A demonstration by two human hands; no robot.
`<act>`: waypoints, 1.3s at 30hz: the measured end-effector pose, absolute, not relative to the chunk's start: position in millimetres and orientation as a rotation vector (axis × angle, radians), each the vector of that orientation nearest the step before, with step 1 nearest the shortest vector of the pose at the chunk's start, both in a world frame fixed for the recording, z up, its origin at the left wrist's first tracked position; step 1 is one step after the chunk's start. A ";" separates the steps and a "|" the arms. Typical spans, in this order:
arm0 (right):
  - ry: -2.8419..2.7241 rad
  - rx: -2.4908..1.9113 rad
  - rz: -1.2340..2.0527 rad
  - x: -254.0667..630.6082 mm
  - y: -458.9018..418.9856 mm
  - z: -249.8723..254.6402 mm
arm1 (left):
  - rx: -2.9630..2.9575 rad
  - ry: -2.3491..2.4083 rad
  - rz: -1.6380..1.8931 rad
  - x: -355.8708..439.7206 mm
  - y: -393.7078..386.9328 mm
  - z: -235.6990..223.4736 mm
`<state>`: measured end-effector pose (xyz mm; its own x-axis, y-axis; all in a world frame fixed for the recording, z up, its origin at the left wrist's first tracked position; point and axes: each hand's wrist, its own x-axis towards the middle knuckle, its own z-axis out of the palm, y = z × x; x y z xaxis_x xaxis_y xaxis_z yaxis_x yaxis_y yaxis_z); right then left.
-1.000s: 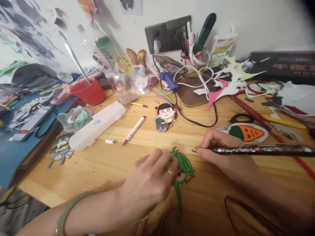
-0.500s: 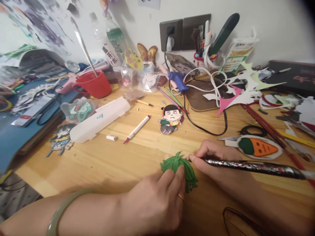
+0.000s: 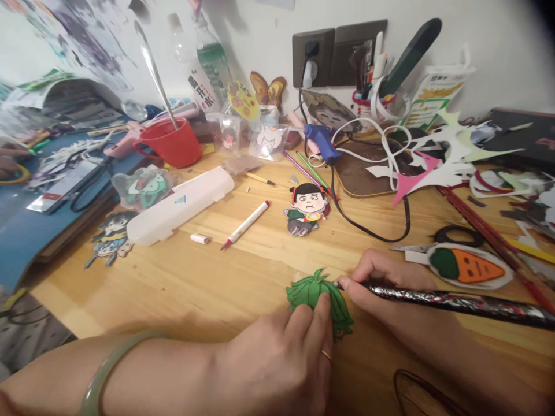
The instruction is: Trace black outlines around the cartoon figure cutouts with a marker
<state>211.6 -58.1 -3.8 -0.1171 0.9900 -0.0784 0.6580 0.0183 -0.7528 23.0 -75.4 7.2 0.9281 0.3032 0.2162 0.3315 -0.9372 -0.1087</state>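
A green leafy cutout (image 3: 310, 290) lies flat on the wooden desk (image 3: 208, 283) near the front. My left hand (image 3: 277, 361) rests on its lower part, fingertips pressed down on it, a ring on one finger and a green bangle on the wrist. My right hand (image 3: 390, 294) pinches a long dark patterned pen (image 3: 451, 302), whose tip touches the cutout's right edge. The pen's shaft runs off to the right.
A cartoon figure cutout (image 3: 307, 209), a marker (image 3: 245, 225) with its cap (image 3: 200, 238), a white case (image 3: 180, 205) and a carrot cutout (image 3: 470, 267) lie behind. A red cup (image 3: 171, 143), blue glue gun (image 3: 321, 143), cables and paper scraps crowd the back.
My left hand slid down toward me on the cutout, uncovering its leafy top. The pen tip came in from above the cutout to its right edge. The camera view shifted slightly.
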 end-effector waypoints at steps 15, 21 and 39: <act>-1.841 -1.641 0.888 211.4 -58.0 0.1 | -2.949 -0.467 -0.263 24.0 -75.0 8.6; -1.828 -1.654 0.932 209.8 -57.9 1.1 | -2.916 -0.429 -0.251 23.1 -74.3 10.5; -1.872 -1.631 0.846 210.6 -57.8 -0.6 | -2.915 -0.437 -0.229 22.3 -74.9 8.6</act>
